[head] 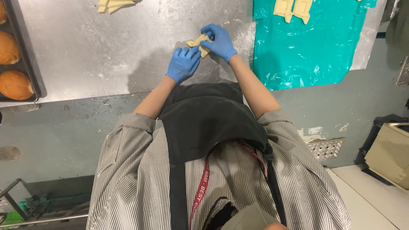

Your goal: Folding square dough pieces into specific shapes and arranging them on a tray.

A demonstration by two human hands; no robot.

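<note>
Head view, looking down the person's own front: striped shirt, black apron (204, 123), red lanyard (200, 191).

Both hands in blue gloves, working over a steel desk (106, 55) dusted with flour. Left hand (183, 64) lies on the near end of a pale dough strip (198, 43), fingers together and curled over it. Right hand (219, 41) pinches the strip's far end, fingers closed on the dough. The strip lies on the desk between the two hands.

Just right of the hands, a teal plastic sheet (306, 55) carries more dough pieces (294, 9). Other dough pieces (111, 5) at the desk's far edge. Baked buns (15, 84) in a dark tray (30, 64) at left.
</note>
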